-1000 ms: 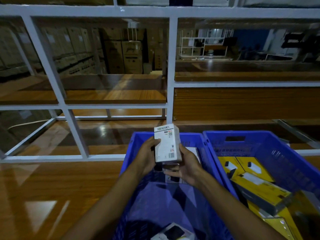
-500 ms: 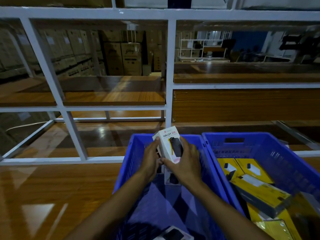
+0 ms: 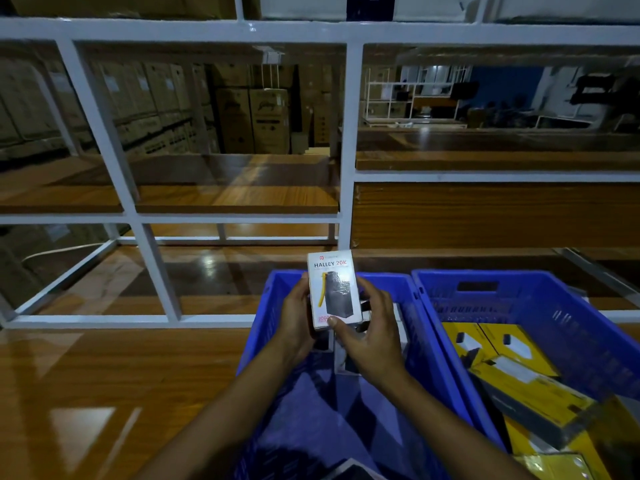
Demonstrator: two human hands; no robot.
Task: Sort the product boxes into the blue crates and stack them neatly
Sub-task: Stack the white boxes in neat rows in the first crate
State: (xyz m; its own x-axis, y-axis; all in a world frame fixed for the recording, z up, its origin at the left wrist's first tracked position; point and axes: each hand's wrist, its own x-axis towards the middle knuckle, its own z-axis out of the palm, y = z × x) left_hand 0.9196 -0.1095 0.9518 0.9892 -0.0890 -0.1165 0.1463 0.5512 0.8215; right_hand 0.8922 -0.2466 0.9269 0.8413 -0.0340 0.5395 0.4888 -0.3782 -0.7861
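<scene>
A: What does the person have in hand?

B: A white product box (image 3: 333, 289) printed "HALLEY 20K", with a dark device and a yellow strap pictured on its front. It stands upright, front face toward the camera, above the far end of the left blue crate (image 3: 414, 327).

A: How is it gripped?

B: Both hands are clamped on it. The left hand (image 3: 294, 323) wraps the box's left edge, and the right hand (image 3: 369, 336) closes around the right edge with its thumb pressed on the lower front corner.

A: Is there anything in that crate under it?

B: Yes, more white boxes (image 3: 341, 355) stand against the far wall, mostly hidden behind the hands, so their number cannot be told. Another box corner (image 3: 349, 471) shows at the bottom edge of the view, near the crate's front.

A: And the other crate?

B: The right blue crate (image 3: 568, 306) sits touching the left one, side by side. It holds yellow boxes (image 3: 533, 393) lying flat at loose angles, overlapping one another.

A: Where do the crates rest?

B: On a glossy wooden desk (image 3: 104, 393). Beyond them rises a white metal rack (image 3: 348, 150) with wooden shelves, and stacked cardboard cartons (image 3: 252, 119) show dimly through it.
</scene>
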